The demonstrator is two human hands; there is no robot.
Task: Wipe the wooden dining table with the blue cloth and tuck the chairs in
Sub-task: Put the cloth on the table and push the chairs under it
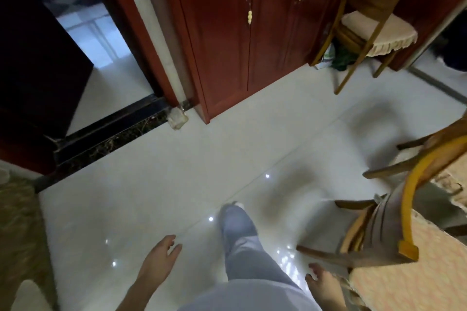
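Two chairs show plainly: the near chair (407,209) just beside the right hand (324,289), the far chair (374,30) by the cabinet (227,45). Neither bench nor blue cloth is visible, so wiping probably remains. Left hand (159,262) and right: each grip slack, empty.

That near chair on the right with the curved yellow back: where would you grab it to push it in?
Probably the curved yellow back rail: it arches clear of the cushioned seat, so fingers can wrap round it. Come from the side of the bare floor, where the right hand hangs open close by.
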